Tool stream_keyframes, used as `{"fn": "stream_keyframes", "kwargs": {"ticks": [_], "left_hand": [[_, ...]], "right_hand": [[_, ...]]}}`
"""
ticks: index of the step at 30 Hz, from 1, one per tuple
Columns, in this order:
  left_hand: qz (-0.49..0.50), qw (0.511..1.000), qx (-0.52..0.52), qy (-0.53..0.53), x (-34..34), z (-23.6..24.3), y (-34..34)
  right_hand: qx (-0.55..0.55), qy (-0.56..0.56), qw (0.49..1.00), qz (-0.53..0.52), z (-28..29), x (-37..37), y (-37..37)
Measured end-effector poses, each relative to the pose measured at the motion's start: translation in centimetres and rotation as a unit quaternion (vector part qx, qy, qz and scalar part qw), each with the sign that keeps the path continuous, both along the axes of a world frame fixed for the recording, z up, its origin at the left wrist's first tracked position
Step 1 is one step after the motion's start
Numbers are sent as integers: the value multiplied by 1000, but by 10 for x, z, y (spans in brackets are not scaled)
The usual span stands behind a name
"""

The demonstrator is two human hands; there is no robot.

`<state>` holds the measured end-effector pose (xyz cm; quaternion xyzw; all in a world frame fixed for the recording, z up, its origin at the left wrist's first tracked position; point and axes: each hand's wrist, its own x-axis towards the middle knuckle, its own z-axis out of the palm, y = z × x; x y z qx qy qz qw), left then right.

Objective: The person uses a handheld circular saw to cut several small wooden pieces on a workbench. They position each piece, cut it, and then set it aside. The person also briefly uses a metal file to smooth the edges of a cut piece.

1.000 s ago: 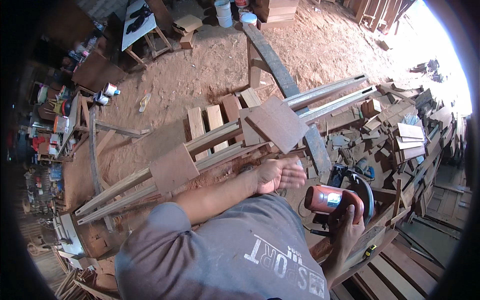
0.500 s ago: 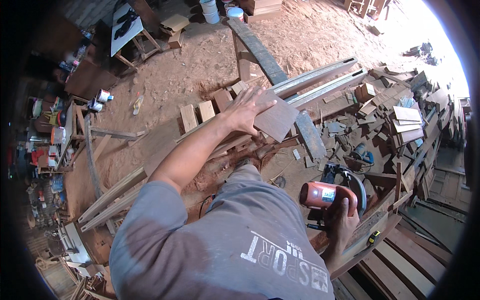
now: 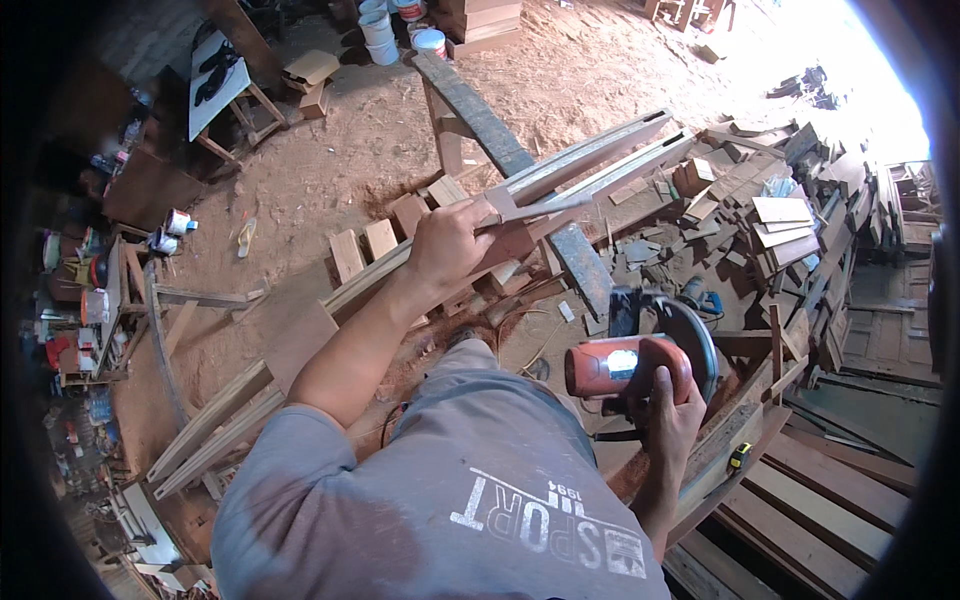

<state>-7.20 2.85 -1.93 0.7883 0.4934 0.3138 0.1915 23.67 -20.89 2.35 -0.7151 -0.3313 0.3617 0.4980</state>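
Clamping a thin board (image 3: 548,209) in left grip (image 3: 450,242), by its left end, wrapping right grip (image 3: 673,412) around a red saw (image 3: 612,367)

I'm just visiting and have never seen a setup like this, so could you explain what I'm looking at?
There's no robot here: these are a person's own bare hands, seen from a wide fisheye camera worn on the head and looking down, which is why straight edges bend. The left hand grips a thin wooden board, seen nearly edge-on. The right hand holds a red circular saw. Two long grooved wooden beams rest across a trestle, with another flat board lying over them.
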Motion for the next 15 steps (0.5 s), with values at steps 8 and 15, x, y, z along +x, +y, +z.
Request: {"fn": "stream_keyframes", "kwargs": {"ticks": [8,15], "left_hand": [[62,980,15,-187,7,-44,7],[43,974,-73,-210,2,-58,14]], "right_hand": [[44,-13,997,59,65,-36,33],[73,35,990,115,73,-73,64]]}}
